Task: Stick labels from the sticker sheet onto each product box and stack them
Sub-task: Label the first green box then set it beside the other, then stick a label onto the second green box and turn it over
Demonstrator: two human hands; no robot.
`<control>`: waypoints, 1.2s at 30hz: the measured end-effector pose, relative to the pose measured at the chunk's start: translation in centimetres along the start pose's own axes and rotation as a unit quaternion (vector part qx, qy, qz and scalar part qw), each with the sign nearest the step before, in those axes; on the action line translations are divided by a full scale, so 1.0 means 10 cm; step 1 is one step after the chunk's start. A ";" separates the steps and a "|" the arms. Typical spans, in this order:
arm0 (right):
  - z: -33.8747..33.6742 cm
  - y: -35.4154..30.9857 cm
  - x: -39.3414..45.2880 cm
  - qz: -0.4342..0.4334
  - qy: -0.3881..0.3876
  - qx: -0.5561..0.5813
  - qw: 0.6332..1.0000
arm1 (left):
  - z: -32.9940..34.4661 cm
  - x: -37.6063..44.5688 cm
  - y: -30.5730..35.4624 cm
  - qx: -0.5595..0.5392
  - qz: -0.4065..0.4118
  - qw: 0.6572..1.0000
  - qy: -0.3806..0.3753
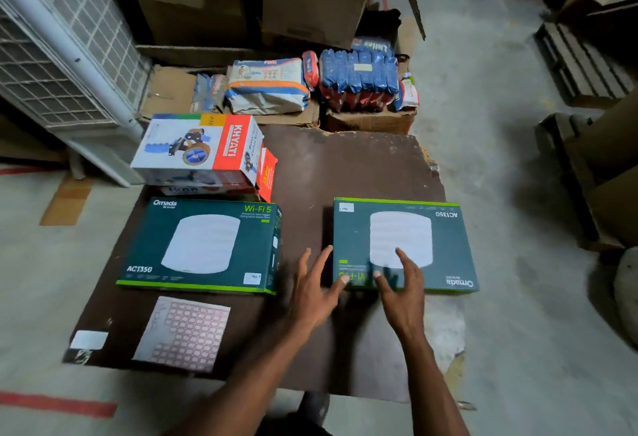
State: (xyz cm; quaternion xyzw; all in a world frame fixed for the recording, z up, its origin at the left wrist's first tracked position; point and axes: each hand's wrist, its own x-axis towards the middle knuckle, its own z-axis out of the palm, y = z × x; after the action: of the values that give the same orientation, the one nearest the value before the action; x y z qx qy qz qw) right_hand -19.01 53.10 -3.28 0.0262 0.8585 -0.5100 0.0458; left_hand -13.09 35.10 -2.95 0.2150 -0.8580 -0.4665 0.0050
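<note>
L hand [316, 292] is spread open, fingers straight and fanned, holding nothing; fingertips sit at the near-left corner of the R-side green Omada box [402, 246], the thumb tip overlapping the box's near edge, though motion blur makes it hard to say if there's real contact. R hand [402, 289] is also open w/ fingers loosely extended, nothing gripped, hovering over or lightly on the near part of that box's lid, index pointing toward the white disc pic. That box lies flat w/ its print upside-down to the wearer, and a small white "No.1" label [346, 207] sits at its far-left corner. Well apart to the left lies a second Omada box [200, 246], print right way up, w/ its own white "No.1" label [252, 278] at the near-right corner. Just in front of it the sticker sheet [184, 334] lies flat, a grid of pinkish labels w/ some near its far-left corner peeled off. Both boxes and the sheet rest on a dark brown board [345, 166]. Behind the left box is a small stack topped by a white/red KHYATI box [196, 151]. Further back: diaper packs [267, 85] on cardboard cartons [310, 1].
</note>
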 end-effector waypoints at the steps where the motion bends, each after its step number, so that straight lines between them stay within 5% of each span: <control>1: 0.09 -0.04 -0.10 -0.002 -0.010 0.003 1.000 | -0.07 -0.10 -0.07 0.002 0.000 1.000 0.014; 21: 1.63 -0.88 -1.21 -0.063 -0.308 -0.040 0.949 | -1.46 -0.96 -1.19 -0.017 -0.067 0.991 0.112; 36: 2.13 -0.98 -0.44 -0.050 -0.310 -0.178 0.932 | -1.76 -0.39 -1.58 -0.026 -0.186 0.979 0.076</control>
State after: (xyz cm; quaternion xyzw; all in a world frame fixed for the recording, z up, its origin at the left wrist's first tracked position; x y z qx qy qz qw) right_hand -14.41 29.75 -4.36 -0.1849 0.8784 -0.3331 0.2885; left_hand -0.09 15.09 -4.96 0.4049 -0.7881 -0.4635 -0.0114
